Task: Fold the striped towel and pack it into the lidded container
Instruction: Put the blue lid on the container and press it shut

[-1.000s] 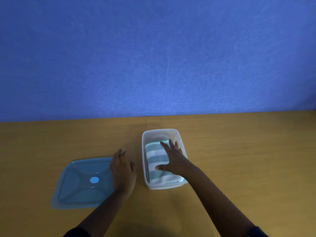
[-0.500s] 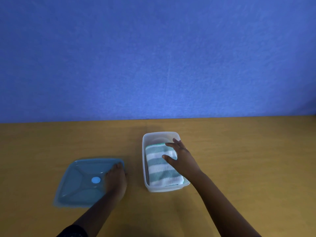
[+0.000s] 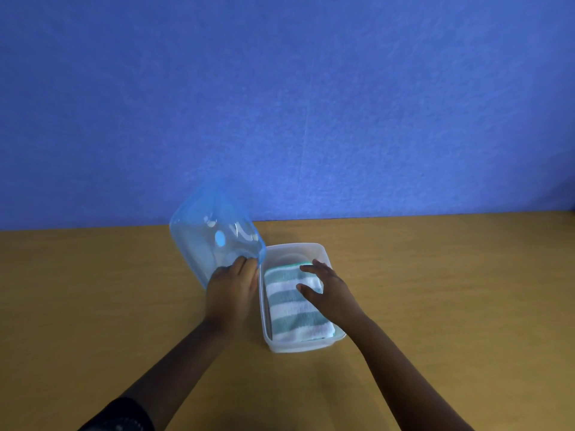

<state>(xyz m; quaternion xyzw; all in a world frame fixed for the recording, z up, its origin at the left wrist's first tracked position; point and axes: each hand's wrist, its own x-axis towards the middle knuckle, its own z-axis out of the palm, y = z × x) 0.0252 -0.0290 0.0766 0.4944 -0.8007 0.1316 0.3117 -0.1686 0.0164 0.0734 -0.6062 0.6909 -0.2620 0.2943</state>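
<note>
The folded striped towel (image 3: 292, 309), teal and white, lies inside the clear rectangular container (image 3: 322, 253) at the table's centre. My right hand (image 3: 326, 290) hovers over the towel's right half with fingers spread, holding nothing. My left hand (image 3: 231, 290) grips the near edge of the translucent blue lid (image 3: 211, 237), which is raised and tilted upright just left of the container, its far edge up against the blue wall. The lid's right corner nearly reaches the container's left rim.
A wooden table (image 3: 451, 290) runs to a blue wall (image 3: 280, 104) behind. Bare tabletop stretches left and right of the container. Both forearms reach in from the bottom edge.
My left hand has gripped the lid, lifted it off the table at the left and swung it up towards the container. My right hand stays over the towel.
</note>
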